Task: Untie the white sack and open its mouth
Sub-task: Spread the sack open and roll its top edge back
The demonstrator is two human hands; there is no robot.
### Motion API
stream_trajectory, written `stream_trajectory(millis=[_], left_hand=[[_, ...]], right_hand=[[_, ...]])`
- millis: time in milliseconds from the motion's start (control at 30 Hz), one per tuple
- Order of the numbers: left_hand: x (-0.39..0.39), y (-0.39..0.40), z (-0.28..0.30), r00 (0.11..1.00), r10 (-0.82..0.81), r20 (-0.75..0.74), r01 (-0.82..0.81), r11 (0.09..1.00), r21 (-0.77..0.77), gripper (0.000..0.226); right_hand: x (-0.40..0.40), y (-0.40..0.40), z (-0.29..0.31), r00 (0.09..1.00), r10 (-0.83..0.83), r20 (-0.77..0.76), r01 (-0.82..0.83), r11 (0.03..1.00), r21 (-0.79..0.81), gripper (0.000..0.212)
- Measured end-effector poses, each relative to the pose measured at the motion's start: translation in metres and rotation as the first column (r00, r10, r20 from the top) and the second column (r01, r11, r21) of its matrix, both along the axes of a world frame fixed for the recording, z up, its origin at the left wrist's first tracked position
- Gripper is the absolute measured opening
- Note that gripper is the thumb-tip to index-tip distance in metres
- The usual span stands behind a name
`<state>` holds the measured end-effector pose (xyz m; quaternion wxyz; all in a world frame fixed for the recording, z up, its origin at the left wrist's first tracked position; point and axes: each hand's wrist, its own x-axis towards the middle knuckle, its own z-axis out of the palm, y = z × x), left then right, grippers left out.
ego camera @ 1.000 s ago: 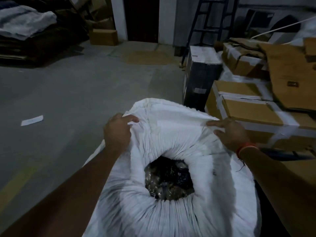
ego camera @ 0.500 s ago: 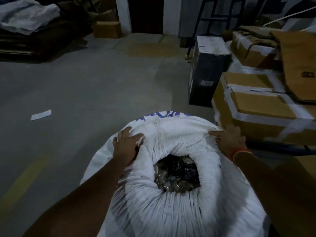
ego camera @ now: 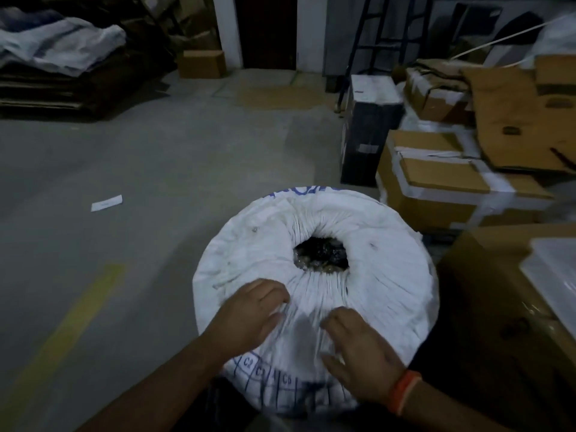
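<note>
Sack (ego camera: 314,288) stands on the floor (ego camera: 156,169), boxes (ego camera: 436,188) just beside its far right; white woven cloth, soft and pleated, gathered round a small mouth (ego camera: 321,255) showing dark contents; looks full and heavy, so likely to stay put while the cloth slides; best hold judged to be the loose pleats at the rim. Left hand (ego camera: 249,313) on the sack's near side, fingers bent into the folds, seemingly pinching cloth. Right hand (ego camera: 358,353) beside it, fingers spread and flat on the fabric, holding nothing; orange band (ego camera: 403,392) at the wrist.
</note>
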<state>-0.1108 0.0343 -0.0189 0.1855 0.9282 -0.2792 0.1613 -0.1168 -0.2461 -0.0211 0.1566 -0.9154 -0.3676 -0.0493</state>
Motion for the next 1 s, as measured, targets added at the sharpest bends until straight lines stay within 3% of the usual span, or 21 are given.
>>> stream_trajectory(millis=[100, 133, 200, 333, 500, 567, 633, 733, 800, 833, 867, 967, 1000], left_hand=[[-0.022, -0.001, -0.030, 0.970, -0.023, -0.243, 0.096, 0.952, 0.292, 0.116], [-0.025, -0.001, -0.038, 0.948, 0.013, -0.318, 0.121, 0.909, 0.398, 0.133], [-0.026, -0.007, -0.040, 0.916, 0.104, -0.386, 0.137, 0.826, 0.547, 0.146], [-0.025, -0.028, -0.031, 0.919, 0.212, -0.332, 0.072, 0.739, 0.670, 0.127], [-0.025, -0.034, -0.025, 0.919, 0.222, -0.327, 0.016, 0.805, 0.592, 0.070], [-0.023, -0.033, -0.022, 0.955, 0.149, -0.256, 0.022, 0.827, 0.562, 0.071], [-0.022, -0.031, -0.021, 0.986, 0.088, -0.143, 0.008, 0.826, 0.564, 0.078], [-0.032, -0.029, -0.021, 0.976, 0.102, -0.190, 0.033, 0.799, 0.600, 0.061], [-0.046, -0.024, -0.031, 0.966, 0.017, -0.256, 0.153, 0.764, 0.627, 0.069], [-0.056, -0.025, -0.031, 0.956, -0.012, -0.292, 0.202, 0.748, 0.632, 0.073], [-0.067, -0.027, -0.038, 0.953, -0.077, -0.292, 0.246, 0.760, 0.602, 0.071], [-0.089, -0.038, -0.046, 0.912, -0.116, -0.392, 0.340, 0.751, 0.567, 0.058], [-0.094, -0.042, -0.051, 0.899, -0.095, -0.427, 0.340, 0.765, 0.547, 0.057]], right_hand=[[-0.011, 0.001, -0.031, 0.996, -0.004, -0.092, -0.025, 0.951, -0.308, 0.118], [-0.012, 0.001, -0.035, 0.991, -0.005, -0.132, -0.044, 0.927, -0.372, 0.130], [-0.012, 0.005, -0.042, 0.980, -0.054, -0.192, -0.036, 0.898, -0.439, 0.139], [-0.015, 0.022, -0.039, 0.973, -0.164, -0.160, 0.075, 0.888, -0.454, 0.123], [-0.014, 0.024, -0.039, 0.984, -0.161, -0.075, 0.132, 0.946, -0.296, 0.085], [-0.007, 0.019, -0.038, 0.992, -0.122, 0.017, 0.122, 0.950, -0.286, 0.077], [-0.001, 0.016, -0.030, 0.992, -0.125, -0.005, 0.118, 0.951, -0.287, 0.078], [-0.005, 0.002, -0.025, 0.995, -0.088, -0.049, 0.065, 0.930, -0.362, 0.069], [-0.018, -0.010, -0.033, 0.993, 0.010, -0.119, -0.053, 0.929, -0.366, 0.064], [-0.031, -0.013, -0.033, 0.961, 0.083, -0.265, -0.186, 0.901, -0.392, 0.056], [-0.039, -0.017, -0.035, 0.941, 0.142, -0.307, -0.270, 0.862, -0.429, 0.051], [-0.054, -0.023, -0.046, 0.866, 0.075, -0.494, -0.301, 0.867, -0.397, 0.050], [-0.054, -0.021, -0.051, 0.851, 0.104, -0.515, -0.363, 0.825, -0.433, 0.051]])
